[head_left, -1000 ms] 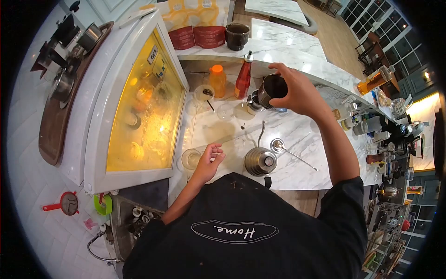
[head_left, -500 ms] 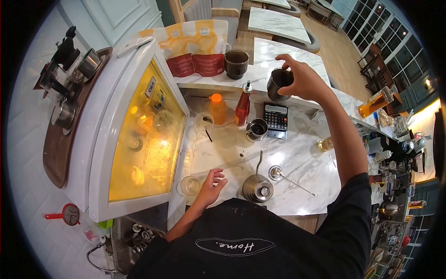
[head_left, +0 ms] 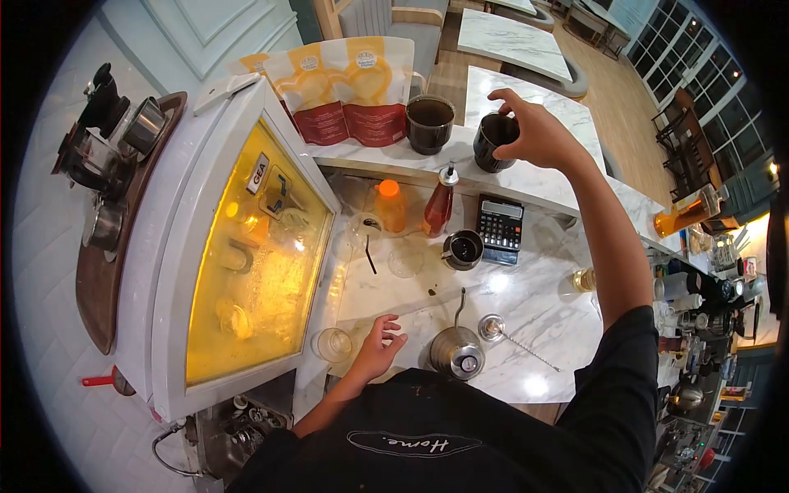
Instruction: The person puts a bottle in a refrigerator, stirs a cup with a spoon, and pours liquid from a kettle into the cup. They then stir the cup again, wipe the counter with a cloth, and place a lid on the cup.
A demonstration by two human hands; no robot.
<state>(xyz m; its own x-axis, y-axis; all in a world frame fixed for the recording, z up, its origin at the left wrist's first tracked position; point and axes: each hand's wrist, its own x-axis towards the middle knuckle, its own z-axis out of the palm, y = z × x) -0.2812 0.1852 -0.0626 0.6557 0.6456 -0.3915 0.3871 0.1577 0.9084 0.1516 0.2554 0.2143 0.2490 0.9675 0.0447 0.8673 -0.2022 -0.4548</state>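
My right hand (head_left: pixel 534 135) grips a dark ribbed cup (head_left: pixel 498 154) by its rim, thumb on the near side and fingers over the far side. The cup is upright at the raised marble ledge. To its left stands a matching dark cup (head_left: pixel 429 130) filled with dark liquid. My left hand (head_left: pixel 380 347) is over the lower counter with loosely curled, parted fingers and nothing in them. Near it are a clear glass (head_left: pixel 334 345) and a steel gooseneck kettle (head_left: pixel 457 355). A metal pitcher (head_left: pixel 463 249) with dark liquid sits in mid-counter beside a calculator (head_left: pixel 500 228).
Along the ledge's foot stand an orange bottle (head_left: pixel 391 208) and a red syrup bottle (head_left: pixel 439 205). Large pouches (head_left: pixel 349 94) rest on the ledge. A glass-door fridge (head_left: pixel 256 255) borders the left side. A twisted bar spoon (head_left: pixel 530 349) lies right of the kettle.
My right hand has brought the dark cup from a tilt at the ledge's front edge to upright over the ledge. My left hand stays low with little change. The view has shifted slightly.
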